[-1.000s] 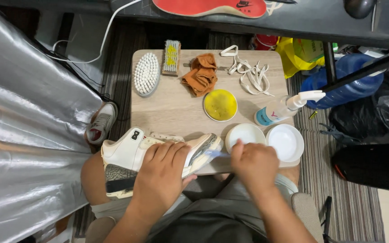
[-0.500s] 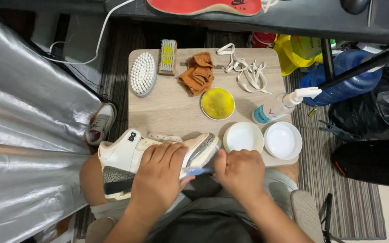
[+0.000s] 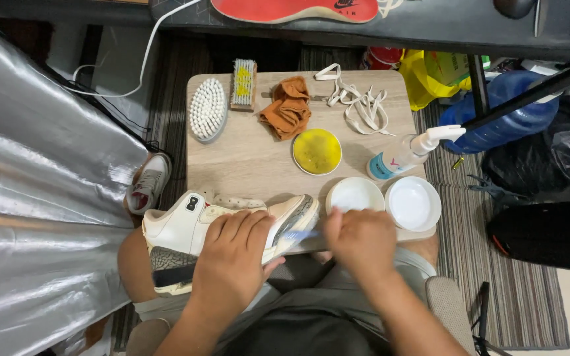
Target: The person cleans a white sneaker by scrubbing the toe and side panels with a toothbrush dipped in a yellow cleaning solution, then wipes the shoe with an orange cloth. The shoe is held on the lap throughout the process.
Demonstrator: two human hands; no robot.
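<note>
A white high-top sneaker (image 3: pixel 186 231) with grey patterned panels lies on its side across my lap, its toe toward the small wooden table (image 3: pixel 252 165). My left hand (image 3: pixel 235 260) lies flat over the shoe's middle and holds it down. My right hand (image 3: pixel 361 244) is closed on a thin blue-handled brush (image 3: pixel 298 235) whose tip touches the shoe's toe. Just beyond my right hand stand two white bowls (image 3: pixel 354 194) (image 3: pixel 412 202).
On the table lie a white oval brush (image 3: pixel 207 109), a small wooden brush (image 3: pixel 243 84), an orange cloth (image 3: pixel 288 109), white laces (image 3: pixel 361 102), a yellow dish (image 3: pixel 316 151) and a spray bottle (image 3: pixel 407 153). Another sneaker (image 3: pixel 148 182) sits on the floor at left. Bags stand at right.
My right hand with the brush has shifted back and forth along the shoe's toe, now a little to the right. The left hand stays on the shoe.
</note>
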